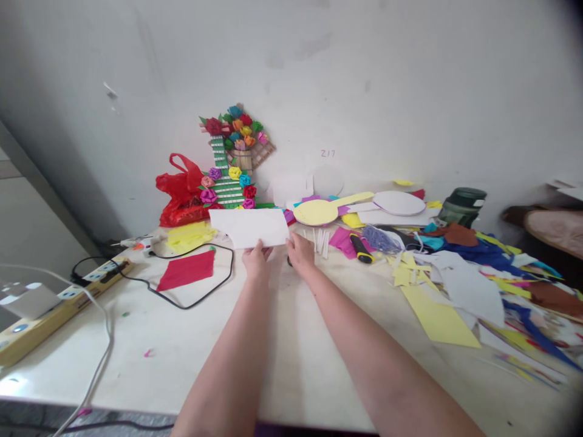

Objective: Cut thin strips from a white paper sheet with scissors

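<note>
A sheet of white paper (252, 227) is held up above the table, its lower left edge cut in a curve. My left hand (257, 260) pinches its bottom edge, thumb on the near side. At the lower right corner of the sheet, my right hand (300, 252) is closed on the edge. A small dark curved object (289, 261) shows beside the right hand, mostly hidden, and I cannot make out what it is. Left of the hands lies a red piece of cloth or crepe paper (187, 271) on the table.
Behind stand paper-flower crafts (230, 170) and a red plastic bag (182, 194). A yellow paddle-shaped cutout (316, 212), white sticks (322, 241), a black-yellow tool (361, 249) and a dark green bottle (462, 206) lie rightward, with paper scraps (473, 285). A power strip (68, 297) and cables run left.
</note>
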A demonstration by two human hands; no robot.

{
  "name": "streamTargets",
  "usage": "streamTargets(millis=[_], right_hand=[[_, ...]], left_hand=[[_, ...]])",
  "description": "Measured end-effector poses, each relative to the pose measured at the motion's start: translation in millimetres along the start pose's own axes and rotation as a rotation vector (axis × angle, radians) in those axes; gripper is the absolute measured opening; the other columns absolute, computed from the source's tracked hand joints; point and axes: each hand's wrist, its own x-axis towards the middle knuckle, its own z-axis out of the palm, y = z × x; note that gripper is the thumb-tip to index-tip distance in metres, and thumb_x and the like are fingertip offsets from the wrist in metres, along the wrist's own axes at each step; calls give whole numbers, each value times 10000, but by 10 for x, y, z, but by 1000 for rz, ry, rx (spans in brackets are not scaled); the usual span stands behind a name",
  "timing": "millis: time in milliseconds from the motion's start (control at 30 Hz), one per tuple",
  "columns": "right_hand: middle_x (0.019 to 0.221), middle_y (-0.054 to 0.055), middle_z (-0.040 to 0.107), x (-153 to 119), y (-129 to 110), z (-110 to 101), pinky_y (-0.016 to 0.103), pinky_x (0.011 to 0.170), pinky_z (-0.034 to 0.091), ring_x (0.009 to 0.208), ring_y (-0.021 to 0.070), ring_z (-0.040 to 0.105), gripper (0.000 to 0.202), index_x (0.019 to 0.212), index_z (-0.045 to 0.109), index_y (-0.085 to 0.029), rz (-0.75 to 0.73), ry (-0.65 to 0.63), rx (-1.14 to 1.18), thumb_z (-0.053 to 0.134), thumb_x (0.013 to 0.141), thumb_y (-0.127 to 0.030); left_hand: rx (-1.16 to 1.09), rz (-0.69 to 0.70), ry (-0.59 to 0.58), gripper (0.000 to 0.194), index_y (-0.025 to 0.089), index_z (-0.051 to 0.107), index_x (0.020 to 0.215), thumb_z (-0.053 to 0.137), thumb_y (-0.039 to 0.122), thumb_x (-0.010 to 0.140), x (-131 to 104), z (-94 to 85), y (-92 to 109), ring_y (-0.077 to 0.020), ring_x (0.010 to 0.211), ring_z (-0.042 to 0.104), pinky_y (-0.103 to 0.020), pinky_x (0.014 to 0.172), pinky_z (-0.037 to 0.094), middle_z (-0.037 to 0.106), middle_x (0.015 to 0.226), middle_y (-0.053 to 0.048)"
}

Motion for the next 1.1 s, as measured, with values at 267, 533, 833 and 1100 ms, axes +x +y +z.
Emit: streamTargets(millis=[267, 533, 833, 1100], right_hand=[[727, 4, 633, 96, -28, -34, 221, 636, 453, 613, 100, 565, 442, 1179, 502, -150, 114, -21, 661, 513, 741, -205], [958, 85, 647, 22, 86, -368, 288, 783, 424, 922, 196, 580, 305, 1019, 621, -187, 115, -45, -82, 452, 771, -241], [960, 179, 629, -151, -80, -250, 341, 725, 423, 909, 261, 594, 309, 939, 648, -128, 97, -292, -443, 485, 763, -323], [944, 183, 638, -102, -134, -235, 334, 767, 419, 948, 256, 581, 276, 963, 645, -134, 61, -311, -437, 564, 728, -254]], left_hand=[[-17, -91, -347, 267, 104, 586, 914, 653, 133, 657, -112, -2, -24, -162, 646, 633, -297, 670, 521, 656, 822, -89], [-38, -84, -257, 216, 129, 560, 914, 614, 139, 705, -47, -51, -4, -157, 620, 633, -272, 613, 522, 652, 763, -57], [-2, -100, -258, 195, 96, 573, 878, 632, 156, 702, -51, -25, -37, -173, 630, 639, -270, 612, 522, 650, 721, -74], [3, -89, -246, 264, 73, 571, 919, 655, 166, 686, 4, -33, -79, -183, 624, 642, -280, 612, 525, 653, 729, -97]])
